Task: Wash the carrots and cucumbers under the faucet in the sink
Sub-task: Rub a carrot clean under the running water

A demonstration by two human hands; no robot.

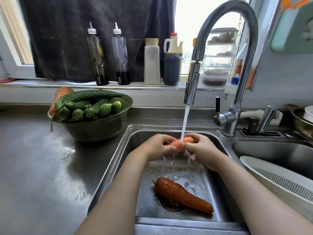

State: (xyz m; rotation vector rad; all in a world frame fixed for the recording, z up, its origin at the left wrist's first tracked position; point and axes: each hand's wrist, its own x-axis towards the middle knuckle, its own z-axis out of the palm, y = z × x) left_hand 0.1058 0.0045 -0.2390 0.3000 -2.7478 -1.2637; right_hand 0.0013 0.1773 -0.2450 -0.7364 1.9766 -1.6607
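The steel counter (33,167) occupies the left side of the scene, with the sink (116,173) set into it at centre. The faucet (191,85) rises from the far right rim of the sink and arches leftward; its spray head points down over the far half of the basin. A metal bowl (96,129) stands on the counter at far left, just beside the sink corner. It holds a heap of cucumbers (88,104) and one pale carrot (61,92) leaning over its left rim. A white perforated colander (271,177) lies at near right, across the rim of a second basin. Both forearms reach into the sink. The left hand (157,146) and the right hand (201,150) meet under the spray head, fingers curled round opposite ends of a held carrot (179,143). The water stream (185,121) strikes this carrot at its exposed middle. A darker second carrot (183,195) lies on the sink floor, nearer the viewer, partly across the drain strainer (171,205).
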